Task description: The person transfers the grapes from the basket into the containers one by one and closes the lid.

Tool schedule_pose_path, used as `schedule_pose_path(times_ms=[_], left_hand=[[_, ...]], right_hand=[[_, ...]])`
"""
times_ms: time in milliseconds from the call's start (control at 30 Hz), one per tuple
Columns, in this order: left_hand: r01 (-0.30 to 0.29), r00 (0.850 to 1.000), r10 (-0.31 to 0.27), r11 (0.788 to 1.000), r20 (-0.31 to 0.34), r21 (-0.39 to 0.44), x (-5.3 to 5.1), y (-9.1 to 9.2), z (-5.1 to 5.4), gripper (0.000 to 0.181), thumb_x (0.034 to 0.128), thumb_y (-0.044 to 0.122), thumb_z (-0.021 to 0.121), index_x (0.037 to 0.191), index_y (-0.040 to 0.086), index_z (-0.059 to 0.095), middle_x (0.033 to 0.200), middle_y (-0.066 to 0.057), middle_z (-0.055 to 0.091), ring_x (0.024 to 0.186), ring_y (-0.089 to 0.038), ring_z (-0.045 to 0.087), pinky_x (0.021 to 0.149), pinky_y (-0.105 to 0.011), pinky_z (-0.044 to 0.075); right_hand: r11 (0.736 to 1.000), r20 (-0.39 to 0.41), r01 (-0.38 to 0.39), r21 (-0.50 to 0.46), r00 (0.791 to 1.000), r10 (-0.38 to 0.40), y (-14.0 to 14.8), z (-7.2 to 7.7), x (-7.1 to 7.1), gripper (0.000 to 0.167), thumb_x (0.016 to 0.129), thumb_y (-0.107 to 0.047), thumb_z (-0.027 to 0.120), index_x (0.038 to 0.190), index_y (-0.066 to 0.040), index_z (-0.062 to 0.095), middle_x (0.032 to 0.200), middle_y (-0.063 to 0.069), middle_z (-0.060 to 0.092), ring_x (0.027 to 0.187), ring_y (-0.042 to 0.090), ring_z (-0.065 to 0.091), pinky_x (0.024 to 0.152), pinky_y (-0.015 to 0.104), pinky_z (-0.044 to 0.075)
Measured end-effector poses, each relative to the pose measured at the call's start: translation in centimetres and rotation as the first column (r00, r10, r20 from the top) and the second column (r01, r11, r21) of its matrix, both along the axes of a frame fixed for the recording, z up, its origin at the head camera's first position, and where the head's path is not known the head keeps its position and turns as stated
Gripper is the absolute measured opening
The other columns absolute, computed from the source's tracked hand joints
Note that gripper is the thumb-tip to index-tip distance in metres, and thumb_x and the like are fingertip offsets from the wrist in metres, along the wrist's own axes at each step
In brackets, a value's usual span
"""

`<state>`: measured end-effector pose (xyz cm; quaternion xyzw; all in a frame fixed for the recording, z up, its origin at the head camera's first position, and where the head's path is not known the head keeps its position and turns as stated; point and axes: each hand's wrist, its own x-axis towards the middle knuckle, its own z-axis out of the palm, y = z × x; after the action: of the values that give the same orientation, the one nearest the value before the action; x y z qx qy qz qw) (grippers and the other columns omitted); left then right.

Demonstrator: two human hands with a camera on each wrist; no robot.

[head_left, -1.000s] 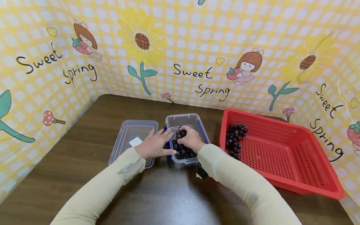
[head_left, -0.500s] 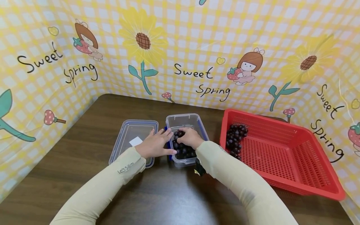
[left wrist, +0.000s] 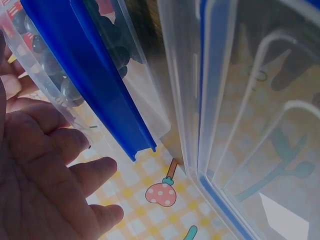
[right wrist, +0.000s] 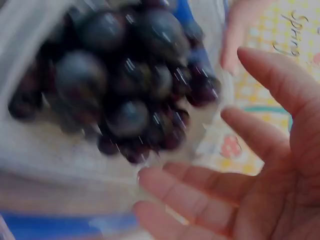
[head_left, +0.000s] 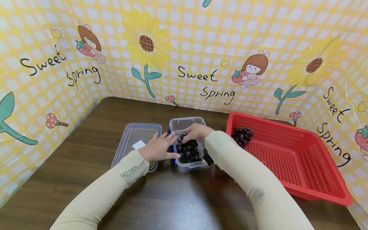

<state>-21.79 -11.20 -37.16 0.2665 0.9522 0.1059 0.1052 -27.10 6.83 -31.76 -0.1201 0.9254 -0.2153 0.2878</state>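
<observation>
Dark grapes [head_left: 188, 152] fill the near part of a clear box [head_left: 187, 122] with blue side latches. Over the box, my right hand [head_left: 197, 132] has its fingers spread above the grapes; the right wrist view shows the fingers [right wrist: 200, 200] loose beside the bunch [right wrist: 125, 85], with nothing held. My left hand [head_left: 158, 148] lies with spread fingers at the box's left side, the fingertips at its rim. In the left wrist view the left hand [left wrist: 45, 160] is beside the blue latch [left wrist: 95, 80], its fingers apart.
A clear lid [head_left: 123, 143] with a blue seal lies left of the box, partly under my left hand. On the right stands a red basket [head_left: 287, 126] with more grapes [head_left: 242, 135] at its left end. A patterned cloth [head_left: 195, 48] hangs behind the table.
My right hand has come off the grapes and shifted slightly up and right, its sleeve now covering part of the basket's grapes. My left hand stays in place.
</observation>
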Motion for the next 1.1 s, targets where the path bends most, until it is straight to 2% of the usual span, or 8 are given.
schedule_pose_path(times_ms=[267,433,667,833,933,1000,1067,1100], left_hand=[[-0.003,1.000,0.003,1.000,0.021,0.003,-0.1,0.0,-0.2,0.083,0.0912,0.056,0.054,0.148,0.000,0.031,0.155,-0.019,0.020,0.139,-0.045,0.020,0.107,-0.067,0.008],[-0.002,1.000,0.002,1.000,0.011,0.007,-0.1,-0.1,-0.3,0.083,0.0913,0.056,0.054,0.148,0.001,0.031,0.155,-0.019,0.020,0.139,-0.045,0.021,0.108,-0.066,0.007],[0.001,1.000,-0.001,1.000,-0.002,-0.019,-0.1,-0.1,0.1,0.082,0.0914,0.056,0.053,0.148,0.000,0.033,0.155,-0.019,0.022,0.138,-0.045,0.024,0.108,-0.066,0.009],[0.010,1.000,-0.009,0.999,0.001,-0.039,-0.1,-0.2,0.0,0.082,0.0913,0.056,0.053,0.147,0.000,0.034,0.155,-0.019,0.022,0.124,-0.037,0.049,0.104,-0.068,0.019],[0.002,1.000,-0.001,0.999,0.014,-0.044,-0.1,0.0,-0.2,0.083,0.0911,0.057,0.053,0.148,0.002,0.031,0.156,-0.017,0.020,0.079,-0.028,0.067,0.081,-0.048,0.050],[-0.005,1.000,0.005,0.999,0.016,-0.044,-0.1,0.2,-0.3,0.083,0.0907,0.057,0.054,0.149,0.003,0.031,0.156,-0.016,0.020,0.053,-0.022,0.055,0.052,-0.032,0.043],[-0.008,1.000,0.009,0.999,0.019,-0.044,-0.1,0.2,-0.2,0.083,0.0904,0.058,0.054,0.149,0.004,0.031,0.156,-0.015,0.019,0.045,-0.018,0.042,0.041,-0.028,0.022],[-0.005,1.000,0.006,0.999,0.014,-0.043,-0.1,0.3,-0.1,0.083,0.0905,0.058,0.054,0.149,0.004,0.031,0.156,-0.016,0.020,0.046,-0.015,0.042,0.040,-0.027,0.021]], right_hand=[[0.995,-0.051,0.089,-0.052,0.994,-0.092,4.7,3.0,-1.2,0.057,0.084,-0.031,0.073,0.137,-0.019,0.056,0.126,0.012,0.058,0.081,0.024,0.061,0.068,0.041,0.056],[0.984,-0.057,0.148,-0.094,0.986,-0.154,8.3,4.2,-1.8,0.059,0.087,-0.032,0.070,0.141,-0.017,0.051,0.143,0.017,0.045,0.100,0.032,0.063,0.067,0.042,0.057],[0.971,-0.037,0.221,-0.089,0.974,-0.225,12.6,4.4,-2.0,0.064,0.089,-0.029,0.067,0.146,-0.012,0.042,0.140,0.023,0.044,0.109,0.036,0.058,0.071,0.044,0.056],[0.972,-0.083,0.228,-0.056,0.969,-0.232,15.7,4.1,-1.6,0.071,0.090,-0.031,0.065,0.148,-0.005,0.034,0.143,0.029,0.038,0.103,0.038,0.061,0.073,0.042,0.055],[0.983,-0.124,0.182,0.005,0.976,-0.180,18.0,4.2,-1.4,0.073,0.091,-0.034,0.063,0.147,0.003,0.033,0.140,0.035,0.039,0.098,0.038,0.064,0.081,0.043,0.052],[0.985,-0.133,0.169,0.041,0.978,-0.162,19.3,4.4,-1.3,0.075,0.092,-0.036,0.062,0.146,0.005,0.031,0.140,0.037,0.035,0.100,0.039,0.062,0.086,0.046,0.050],[0.984,-0.130,0.169,0.065,0.979,-0.159,20.7,4.4,-1.2,0.076,0.092,-0.037,0.061,0.146,0.006,0.029,0.140,0.039,0.033,0.101,0.039,0.062,0.086,0.047,0.050],[0.982,-0.124,0.176,0.072,0.978,-0.167,21.3,4.4,-1.1,0.077,0.093,-0.037,0.061,0.147,0.006,0.028,0.140,0.040,0.032,0.102,0.040,0.061,0.084,0.047,0.051]])
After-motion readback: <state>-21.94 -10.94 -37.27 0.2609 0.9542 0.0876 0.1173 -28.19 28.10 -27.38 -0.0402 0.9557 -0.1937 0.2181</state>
